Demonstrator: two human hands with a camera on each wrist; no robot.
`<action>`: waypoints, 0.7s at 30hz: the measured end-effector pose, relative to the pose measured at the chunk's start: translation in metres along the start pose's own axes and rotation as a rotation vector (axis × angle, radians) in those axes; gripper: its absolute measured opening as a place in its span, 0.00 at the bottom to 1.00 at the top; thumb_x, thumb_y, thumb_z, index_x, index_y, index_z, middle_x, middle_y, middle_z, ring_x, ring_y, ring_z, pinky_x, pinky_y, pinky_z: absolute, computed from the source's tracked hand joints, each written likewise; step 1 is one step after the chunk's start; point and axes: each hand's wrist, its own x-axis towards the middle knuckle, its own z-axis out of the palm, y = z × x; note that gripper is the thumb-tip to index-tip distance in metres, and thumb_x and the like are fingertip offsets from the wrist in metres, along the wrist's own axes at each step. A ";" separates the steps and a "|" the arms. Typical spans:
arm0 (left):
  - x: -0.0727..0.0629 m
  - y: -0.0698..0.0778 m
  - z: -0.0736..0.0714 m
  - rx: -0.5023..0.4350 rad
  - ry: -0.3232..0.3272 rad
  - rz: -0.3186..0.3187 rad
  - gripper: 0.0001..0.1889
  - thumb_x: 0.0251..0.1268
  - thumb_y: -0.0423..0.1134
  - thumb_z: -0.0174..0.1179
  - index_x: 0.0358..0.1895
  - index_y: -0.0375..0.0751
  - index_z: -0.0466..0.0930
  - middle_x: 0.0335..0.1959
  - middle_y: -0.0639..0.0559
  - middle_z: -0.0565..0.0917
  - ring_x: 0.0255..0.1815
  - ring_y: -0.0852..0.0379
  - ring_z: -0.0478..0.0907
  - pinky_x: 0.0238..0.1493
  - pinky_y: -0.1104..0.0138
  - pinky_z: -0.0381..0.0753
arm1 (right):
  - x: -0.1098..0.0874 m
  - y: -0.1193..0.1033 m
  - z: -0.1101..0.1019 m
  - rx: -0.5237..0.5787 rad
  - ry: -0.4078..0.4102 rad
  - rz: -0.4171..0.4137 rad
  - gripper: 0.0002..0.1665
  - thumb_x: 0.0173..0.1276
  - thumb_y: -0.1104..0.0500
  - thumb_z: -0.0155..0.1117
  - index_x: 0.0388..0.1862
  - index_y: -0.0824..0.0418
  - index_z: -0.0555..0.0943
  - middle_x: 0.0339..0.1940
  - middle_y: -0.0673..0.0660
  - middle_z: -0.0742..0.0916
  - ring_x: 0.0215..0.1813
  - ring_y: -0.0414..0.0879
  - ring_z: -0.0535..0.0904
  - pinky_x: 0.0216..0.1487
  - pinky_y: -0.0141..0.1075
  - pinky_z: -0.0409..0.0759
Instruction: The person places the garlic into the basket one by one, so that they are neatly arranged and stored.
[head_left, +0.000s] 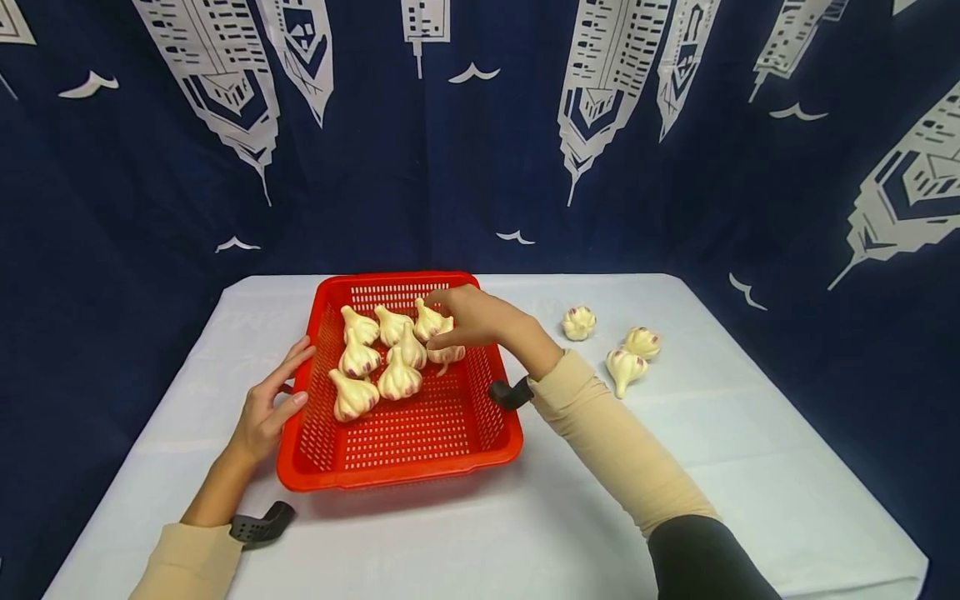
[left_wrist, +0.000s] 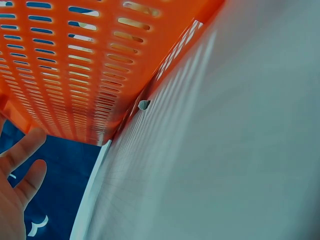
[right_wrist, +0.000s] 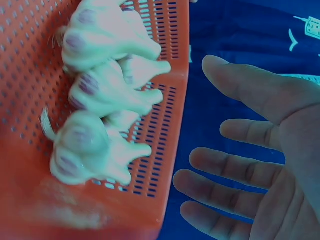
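Observation:
Several garlic bulbs [head_left: 400,375] lie in a red perforated plastic basket [head_left: 405,475], mostly toward its back and left. My right hand [head_left: 476,317] is over the basket's back right corner, above the bulbs there and partly covering them. In the right wrist view that hand [right_wrist: 260,165] has its fingers spread, with nothing between them; garlic bulbs [right_wrist: 82,145] show inside the basket beside it. At the basket's left rim is my left hand [head_left: 266,408], its fingers extended along the side. The left wrist view has its fingertips [left_wrist: 35,137] right at the basket's outer wall [left_wrist: 95,95].
Three more garlic bulbs sit on the white-covered table right of the basket: a single bulb [head_left: 578,322] farther back, and a pair, one bulb [head_left: 642,342] behind another bulb [head_left: 625,371]. A dark blue printed curtain [head_left: 427,167] hangs behind the table.

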 end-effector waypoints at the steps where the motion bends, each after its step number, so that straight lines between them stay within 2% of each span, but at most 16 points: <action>1: 0.000 0.000 0.000 0.000 0.000 0.001 0.30 0.57 0.29 0.49 0.67 0.29 0.70 0.72 0.34 0.66 0.56 0.70 0.72 0.42 0.74 0.69 | -0.002 0.001 -0.002 -0.001 0.006 0.002 0.38 0.61 0.53 0.73 0.67 0.65 0.73 0.60 0.62 0.82 0.57 0.53 0.80 0.59 0.42 0.76; 8: 0.001 0.000 0.000 -0.008 0.005 0.006 0.30 0.57 0.29 0.49 0.67 0.29 0.71 0.71 0.34 0.67 0.57 0.70 0.72 0.41 0.74 0.69 | -0.016 0.017 -0.012 -0.033 0.062 0.036 0.35 0.61 0.52 0.73 0.64 0.65 0.76 0.53 0.60 0.85 0.51 0.51 0.79 0.55 0.43 0.78; 14: 0.000 0.000 0.000 -0.008 -0.003 0.007 0.30 0.57 0.29 0.49 0.67 0.28 0.70 0.72 0.34 0.66 0.56 0.71 0.72 0.42 0.74 0.69 | -0.029 0.034 -0.022 -0.025 0.084 0.118 0.35 0.61 0.51 0.73 0.63 0.65 0.76 0.52 0.64 0.85 0.48 0.54 0.81 0.45 0.42 0.82; 18: -0.001 0.001 0.001 -0.007 0.007 -0.021 0.30 0.57 0.30 0.49 0.67 0.31 0.71 0.72 0.37 0.66 0.57 0.70 0.72 0.42 0.73 0.69 | -0.039 0.046 -0.028 -0.020 0.089 0.169 0.36 0.60 0.50 0.73 0.64 0.64 0.76 0.51 0.65 0.85 0.45 0.54 0.81 0.41 0.41 0.83; 21: 0.000 0.001 0.002 -0.017 0.021 -0.042 0.31 0.56 0.31 0.50 0.68 0.33 0.72 0.73 0.40 0.67 0.55 0.69 0.73 0.42 0.73 0.69 | -0.047 0.056 -0.031 -0.024 0.098 0.191 0.35 0.60 0.51 0.73 0.63 0.64 0.76 0.50 0.64 0.85 0.46 0.55 0.81 0.42 0.42 0.83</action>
